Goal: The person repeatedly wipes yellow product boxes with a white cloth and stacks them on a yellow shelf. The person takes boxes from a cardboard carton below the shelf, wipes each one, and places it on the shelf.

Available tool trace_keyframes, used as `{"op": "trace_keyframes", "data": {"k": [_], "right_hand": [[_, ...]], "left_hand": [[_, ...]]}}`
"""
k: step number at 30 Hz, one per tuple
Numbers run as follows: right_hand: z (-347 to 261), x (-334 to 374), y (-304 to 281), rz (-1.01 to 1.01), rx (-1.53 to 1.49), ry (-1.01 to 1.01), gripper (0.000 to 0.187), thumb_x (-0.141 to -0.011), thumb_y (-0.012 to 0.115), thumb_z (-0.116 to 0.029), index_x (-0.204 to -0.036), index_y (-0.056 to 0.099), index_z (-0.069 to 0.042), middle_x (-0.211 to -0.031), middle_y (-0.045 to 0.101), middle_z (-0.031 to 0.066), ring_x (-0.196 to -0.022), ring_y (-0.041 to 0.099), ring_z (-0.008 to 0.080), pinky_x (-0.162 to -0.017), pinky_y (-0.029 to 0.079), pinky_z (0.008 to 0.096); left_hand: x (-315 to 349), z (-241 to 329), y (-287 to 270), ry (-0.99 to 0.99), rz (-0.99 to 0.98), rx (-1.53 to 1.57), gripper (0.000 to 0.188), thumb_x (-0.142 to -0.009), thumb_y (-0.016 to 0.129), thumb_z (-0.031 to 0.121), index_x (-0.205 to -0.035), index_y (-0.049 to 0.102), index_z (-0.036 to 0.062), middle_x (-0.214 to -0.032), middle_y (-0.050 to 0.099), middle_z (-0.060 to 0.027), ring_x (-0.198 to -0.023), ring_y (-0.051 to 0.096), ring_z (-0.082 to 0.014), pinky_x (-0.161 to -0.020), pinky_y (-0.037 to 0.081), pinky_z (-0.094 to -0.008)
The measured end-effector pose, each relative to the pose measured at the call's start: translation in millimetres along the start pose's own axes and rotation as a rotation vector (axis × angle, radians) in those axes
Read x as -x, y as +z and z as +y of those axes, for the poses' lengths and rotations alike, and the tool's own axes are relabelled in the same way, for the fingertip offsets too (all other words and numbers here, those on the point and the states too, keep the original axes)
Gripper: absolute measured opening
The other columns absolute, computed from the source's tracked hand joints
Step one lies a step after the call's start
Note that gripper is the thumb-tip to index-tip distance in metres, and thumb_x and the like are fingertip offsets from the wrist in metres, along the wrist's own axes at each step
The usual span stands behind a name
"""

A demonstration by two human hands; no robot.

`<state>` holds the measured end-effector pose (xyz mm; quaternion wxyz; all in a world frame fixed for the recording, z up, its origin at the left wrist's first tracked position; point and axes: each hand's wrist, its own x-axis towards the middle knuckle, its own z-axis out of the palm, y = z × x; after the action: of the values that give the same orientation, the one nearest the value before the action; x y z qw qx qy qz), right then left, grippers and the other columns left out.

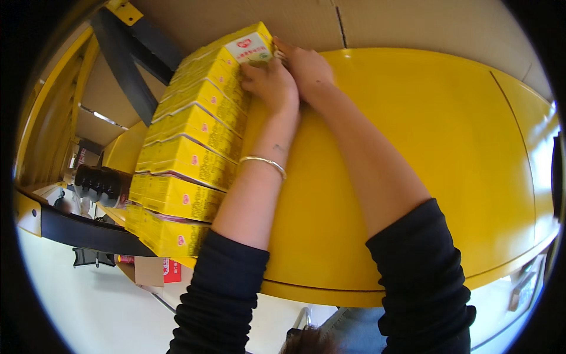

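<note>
At the far end of a row of yellow boxes (197, 133) stands a yellow box with a white panel (247, 48). My left hand (272, 85) has its fingers bent against the near lower edge of this box. My right hand (308, 69) lies at the box's right side, with its forefinger reaching along the far right edge. The two hands are close together, wrists almost touching, and hold the box between them. Some fingertips are hidden behind the box and the other hand. A thin bracelet circles my left wrist.
The boxes stand in several stacked columns along the left side of a yellow shelf (383, 177). A dark metal upright (127, 68) rises beside them. Behind is a brown cardboard wall (413, 26). A dark bottle (100, 184) and a red-and-tan carton (153, 271) are at left.
</note>
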<state>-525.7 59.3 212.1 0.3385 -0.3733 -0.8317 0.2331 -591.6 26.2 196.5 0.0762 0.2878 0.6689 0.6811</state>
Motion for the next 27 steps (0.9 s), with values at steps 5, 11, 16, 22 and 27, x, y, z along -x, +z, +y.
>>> {"op": "trace_keyframes", "data": {"k": [5, 11, 16, 22, 27], "right_hand": [[-8, 8, 8, 0.11, -0.004, 0.069, 0.026, -0.084, 0.053, -0.019, -0.106, 0.062, -0.01, -0.104, 0.065, 0.0141, -0.097, 0.062, 0.0299, -0.082, 0.05, 0.0403], [-10, 29, -22, -0.079, 0.034, -0.056, 0.035, -0.084, 0.056, -0.036, -0.103, 0.065, -0.008, -0.105, 0.064, 0.0136, -0.1, 0.061, 0.0281, -0.084, 0.049, 0.0371], [30, 130, -88, -0.185, 0.04, -0.29, 0.036, -0.084, 0.054, -0.038, -0.109, 0.062, -0.013, -0.121, 0.055, 0.0105, -0.112, 0.053, 0.0275, -0.093, 0.043, 0.0383], [23, 251, -179, -0.036, 0.325, -0.316, 0.034, -0.083, 0.056, -0.023, -0.115, 0.06, -0.014, -0.141, 0.035, 0.0073, -0.134, 0.026, 0.0284, -0.11, 0.019, 0.0471], [36, 378, -251, -0.004, -0.093, -0.334, 0.03, -0.083, 0.056, -0.016, -0.111, 0.058, -0.006, -0.125, 0.05, 0.0164, -0.119, 0.046, 0.0311, -0.102, 0.035, 0.0415]], "left_hand": [[-36, -26, -15, -0.064, -0.077, 0.035, 0.045, -0.083, 0.052, 0.022, -0.115, 0.042, -0.0089, -0.115, 0.044, -0.024, -0.103, 0.048, -0.0328, -0.087, 0.044, -0.0421], [-60, -8, -34, -0.03, -0.226, 0.142, 0.026, -0.086, 0.042, 0.019, -0.09, 0.059, -0.0005, -0.081, 0.058, -0.0102, -0.068, 0.055, -0.0168, -0.057, 0.047, -0.0323], [31, 35, -22, -0.045, -0.113, 0.291, 0.024, -0.089, 0.045, 0.018, -0.102, 0.057, 0.003, -0.099, 0.057, -0.0069, -0.086, 0.054, -0.0137, -0.074, 0.043, -0.0273], [102, 90, -11, 0.238, -0.443, 0.349, 0.023, -0.093, 0.044, 0.016, -0.109, 0.056, 0.0041, -0.1, 0.054, -0.0045, -0.088, 0.049, -0.0124, -0.08, 0.04, -0.027], [225, 134, -37, 0.696, -0.746, 0.203, 0.021, -0.092, 0.044, 0.013, -0.104, 0.056, 0.0008, -0.087, 0.056, -0.0057, -0.08, 0.052, -0.0155, -0.075, 0.042, -0.0293]]}}
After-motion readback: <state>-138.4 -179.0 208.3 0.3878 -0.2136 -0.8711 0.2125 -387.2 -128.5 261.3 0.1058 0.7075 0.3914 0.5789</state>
